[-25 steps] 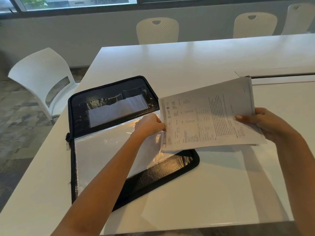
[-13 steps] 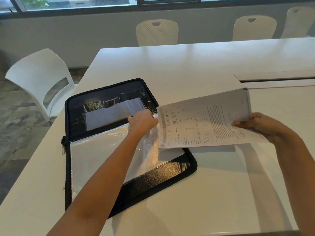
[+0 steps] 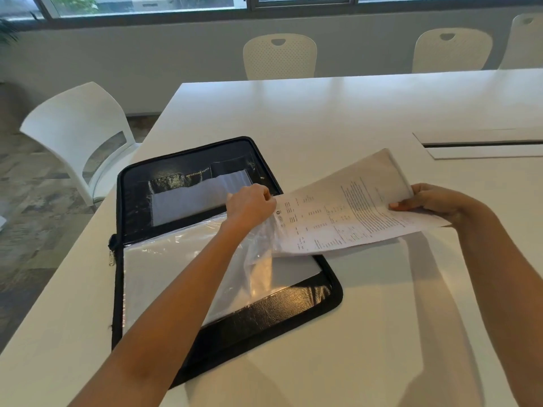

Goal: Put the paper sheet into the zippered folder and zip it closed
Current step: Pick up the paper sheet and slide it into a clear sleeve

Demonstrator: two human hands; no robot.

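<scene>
A long white table (image 3: pixel 323 113) bore a black leather-look zippered folder (image 3: pixel 264 312), lying open and flat. A clear plastic sleeve (image 3: pixel 176 274) covered its near half. The printed white paper sheet (image 3: pixel 346 212) was held above the folder's right edge, its left end meeting the sleeve's raised corner. The left hand (image 3: pixel 249 205) pinched that corner; the right hand (image 3: pixel 432 201) gripped the sheet's far end, thumb on top.
</scene>
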